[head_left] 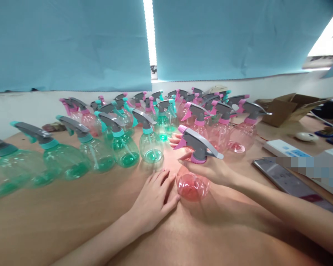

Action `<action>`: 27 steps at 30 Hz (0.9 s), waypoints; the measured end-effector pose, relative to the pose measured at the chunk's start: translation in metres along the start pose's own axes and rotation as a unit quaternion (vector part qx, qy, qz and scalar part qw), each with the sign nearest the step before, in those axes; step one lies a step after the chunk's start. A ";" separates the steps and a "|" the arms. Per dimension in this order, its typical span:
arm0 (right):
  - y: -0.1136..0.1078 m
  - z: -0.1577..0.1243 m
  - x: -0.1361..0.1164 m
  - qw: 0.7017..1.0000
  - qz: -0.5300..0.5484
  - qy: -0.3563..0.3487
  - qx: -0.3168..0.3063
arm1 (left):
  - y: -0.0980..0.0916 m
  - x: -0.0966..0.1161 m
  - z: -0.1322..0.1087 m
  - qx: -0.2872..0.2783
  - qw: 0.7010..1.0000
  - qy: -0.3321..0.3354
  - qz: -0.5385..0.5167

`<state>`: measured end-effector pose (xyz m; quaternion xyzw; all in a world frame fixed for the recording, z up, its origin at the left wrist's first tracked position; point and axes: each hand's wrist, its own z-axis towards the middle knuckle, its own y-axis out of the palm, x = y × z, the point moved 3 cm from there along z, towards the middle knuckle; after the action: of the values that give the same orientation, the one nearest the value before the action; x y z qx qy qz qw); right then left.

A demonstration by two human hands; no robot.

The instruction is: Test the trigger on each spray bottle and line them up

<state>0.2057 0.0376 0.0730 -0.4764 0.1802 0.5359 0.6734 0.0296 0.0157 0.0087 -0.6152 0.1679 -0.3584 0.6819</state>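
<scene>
A pink spray bottle (192, 186) with a grey and pink trigger head stands upright on the wooden table in front of me. My right hand (211, 170) is around its neck, just below the pink collar, with some fingertips showing past the left side of the trigger. Flat on the table to the left of this bottle lies my left hand (157, 201), fingers stretched out and holding nothing. Its thumb is close to the bottle's base; whether they touch I cannot tell. A green spray bottle (152, 147) stands just beyond my left fingertips.
Several green spray bottles (63, 162) line the left side, with pink ones (220, 135) behind at the right. A phone (283, 181), a white power strip (283, 147), a white mouse (306, 137) and an open cardboard box (285, 107) lie to the right. Blue curtains (72, 44) hang behind.
</scene>
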 end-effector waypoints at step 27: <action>-0.004 0.000 0.002 0.997 0.071 0.007 -0.027 | -0.003 0.002 0.001 -0.019 1.000 -0.010 -0.004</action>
<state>0.2098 0.0386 0.0734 -0.4839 0.2038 0.5838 0.6192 0.0307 0.0146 0.0121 -0.6321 0.1652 -0.3516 0.6705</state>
